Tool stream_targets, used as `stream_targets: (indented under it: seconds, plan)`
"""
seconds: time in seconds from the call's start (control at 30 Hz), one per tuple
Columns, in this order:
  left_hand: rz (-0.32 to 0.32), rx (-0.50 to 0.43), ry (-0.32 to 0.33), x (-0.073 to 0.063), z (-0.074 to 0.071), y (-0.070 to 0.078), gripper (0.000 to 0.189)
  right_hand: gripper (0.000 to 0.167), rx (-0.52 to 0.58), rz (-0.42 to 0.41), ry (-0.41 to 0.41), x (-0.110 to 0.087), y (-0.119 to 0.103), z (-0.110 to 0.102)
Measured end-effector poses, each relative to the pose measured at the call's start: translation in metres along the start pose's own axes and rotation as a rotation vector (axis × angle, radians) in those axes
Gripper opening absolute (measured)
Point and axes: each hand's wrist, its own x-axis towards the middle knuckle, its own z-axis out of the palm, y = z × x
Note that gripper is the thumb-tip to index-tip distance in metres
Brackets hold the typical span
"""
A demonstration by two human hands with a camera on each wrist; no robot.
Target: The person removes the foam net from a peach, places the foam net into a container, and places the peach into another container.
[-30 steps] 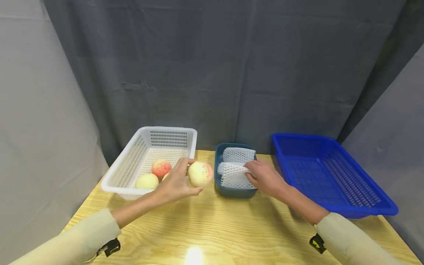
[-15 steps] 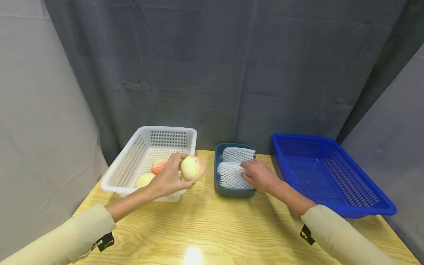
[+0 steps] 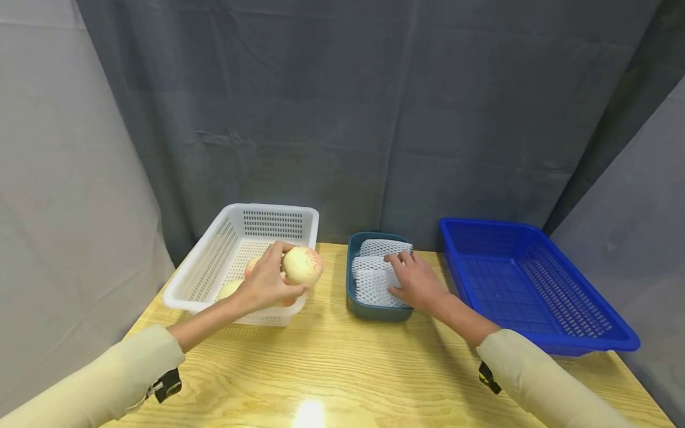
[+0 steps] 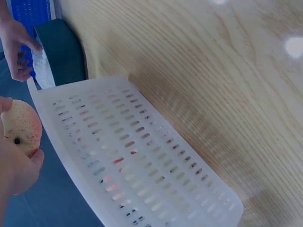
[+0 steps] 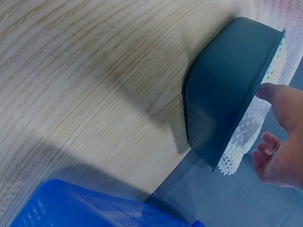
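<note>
My left hand (image 3: 266,282) grips a pale yellow peach (image 3: 302,266) with red speckles, above the right front of a white slotted basket (image 3: 179,291). A dark spot shows on the peach in the left wrist view. Lower in that basket lie other peaches, partly hidden by the hand. My right hand (image 3: 417,284) hovers at the right side of a dark teal bin (image 3: 377,312), thumb and fingers apart. White foam fruit nets (image 3: 371,285) lie flat in the bin, beneath the fingers. In the right wrist view, the thumb (image 5: 269,91) is at the bin's rim; whether it touches is unclear.
A blue slotted basket (image 3: 519,285) stands at the right on the wooden table (image 3: 332,368). Dark grey cloth (image 3: 321,119) hangs behind the containers, with lighter cloth on both sides. The white basket stands close to the teal bin's left.
My left hand has carried the peach leftward and slightly up, over the white basket. My right hand has shifted a little left and let go of the foam net, whose raised edge has dropped.
</note>
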Motion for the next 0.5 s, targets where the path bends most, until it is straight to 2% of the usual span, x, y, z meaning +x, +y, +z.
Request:
stream_targets:
  seconds: [0.17, 0.37, 0.5]
  plan:
    - [-0.022, 0.008, 0.016, -0.001, -0.004, -0.004, 0.071, 0.055, 0.027, -0.029, 0.014, 0.0, 0.0, 0.004]
    - [-0.003, 0.01, 0.03, 0.001, -0.011, -0.01, 0.073, 0.039, 0.077, -0.006, -0.027, -0.003, 0.0, 0.002]
    - [-0.022, 0.024, 0.037, 0.003, -0.015, -0.017, 0.075, 0.029, 0.093, -0.003, -0.046, -0.004, 0.0, -0.001]
